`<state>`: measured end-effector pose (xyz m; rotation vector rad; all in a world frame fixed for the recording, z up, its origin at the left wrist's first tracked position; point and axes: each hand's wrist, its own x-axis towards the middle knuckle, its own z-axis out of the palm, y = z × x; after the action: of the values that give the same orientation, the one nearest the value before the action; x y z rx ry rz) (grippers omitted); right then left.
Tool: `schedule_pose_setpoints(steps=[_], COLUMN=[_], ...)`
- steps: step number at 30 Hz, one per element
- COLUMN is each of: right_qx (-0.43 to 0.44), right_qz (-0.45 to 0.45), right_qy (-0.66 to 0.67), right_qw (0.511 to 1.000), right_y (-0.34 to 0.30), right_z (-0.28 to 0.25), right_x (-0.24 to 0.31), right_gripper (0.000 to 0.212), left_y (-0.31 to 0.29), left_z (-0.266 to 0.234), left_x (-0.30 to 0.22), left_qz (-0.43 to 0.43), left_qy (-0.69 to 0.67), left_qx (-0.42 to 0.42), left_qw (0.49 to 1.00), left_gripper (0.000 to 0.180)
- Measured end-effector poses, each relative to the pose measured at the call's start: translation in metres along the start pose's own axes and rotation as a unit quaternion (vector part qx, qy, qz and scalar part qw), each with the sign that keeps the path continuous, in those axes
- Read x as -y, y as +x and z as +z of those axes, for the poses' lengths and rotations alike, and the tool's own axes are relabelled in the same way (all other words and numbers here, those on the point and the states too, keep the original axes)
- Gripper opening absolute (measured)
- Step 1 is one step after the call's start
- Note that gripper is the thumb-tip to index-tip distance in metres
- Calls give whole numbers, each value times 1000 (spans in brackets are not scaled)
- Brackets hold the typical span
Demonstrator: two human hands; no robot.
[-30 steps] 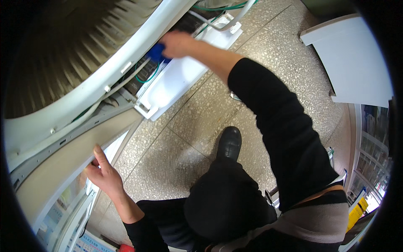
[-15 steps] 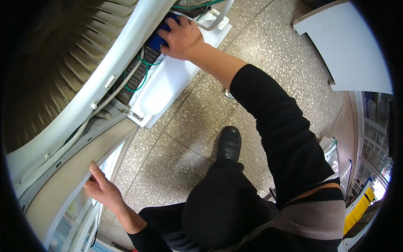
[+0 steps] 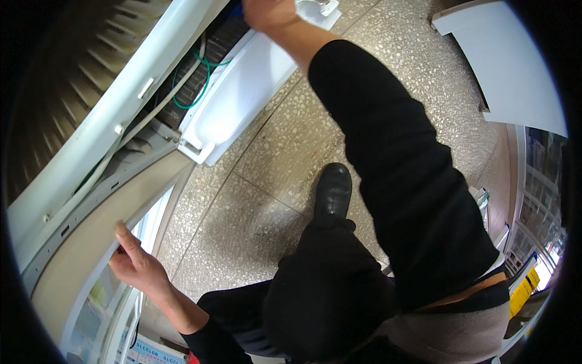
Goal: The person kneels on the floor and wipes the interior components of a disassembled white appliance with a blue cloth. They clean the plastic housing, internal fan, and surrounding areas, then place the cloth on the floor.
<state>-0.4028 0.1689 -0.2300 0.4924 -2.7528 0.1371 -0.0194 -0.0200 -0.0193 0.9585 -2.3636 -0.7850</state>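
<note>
My right hand (image 3: 265, 13) reaches to the upper edge of the picture, and its fingers run out of sight there. A dark blue thing (image 3: 233, 17) shows just beside it, too cut off to name. It lies in the narrow bay between a large appliance body with a ribbed beige drum (image 3: 66, 109) and a long white tray (image 3: 245, 82). A looped green wire (image 3: 193, 104) and a pale cable (image 3: 159, 112) run through this bay. At lower left my left hand (image 3: 139, 267) is closed round the edge of a beige panel (image 3: 91, 233), thumb upward.
A white cabinet panel (image 3: 512, 67) stands at the upper right. Shelving with a yellow label (image 3: 522, 296) is along the right rim. My black shoe (image 3: 333, 189) rests on the speckled tile floor (image 3: 260, 200). A calendar-like printed sheet (image 3: 148, 350) lies at the lower left.
The view has shifted, so the appliance sits higher and further left. My right hand has moved up, its fingers leaving the picture. My left hand stays on the panel edge.
</note>
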Motion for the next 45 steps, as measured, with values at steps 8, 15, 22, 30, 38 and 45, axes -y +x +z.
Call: schedule_pose_setpoints(steps=[8, 15, 22, 30, 38, 45], right_qx=[53, 25, 111, 107, 173, 97], right_qz=[-44, 10, 27, -126, 8, -27], right_qy=[-93, -76, 31, 21, 72, 75], right_qw=[993, 997, 993, 986, 982, 992], right_y=[-5, 23, 16, -6, 1, -2], right_z=[-40, 26, -11, -45, -37, -36], right_x=[-23, -32, -38, -15, -5, -18], right_gripper=[42, 32, 34, 29, 30, 23], left_y=[0, -1, 0, 0, -1, 0], left_z=[-2, -4, -7, 3, -2, 2], left_x=[6, 5, -6, -9, -15, -11], left_qz=[-13, -16, -15, 1, -8, 12], left_qy=[-33, -52, 9, -58, -9, -4], left_qx=[6, 15, 25, -6, 10, 0], left_qw=[999, 998, 1000, 998, 1000, 1000], left_gripper=[29, 29, 30, 27, 31, 33])
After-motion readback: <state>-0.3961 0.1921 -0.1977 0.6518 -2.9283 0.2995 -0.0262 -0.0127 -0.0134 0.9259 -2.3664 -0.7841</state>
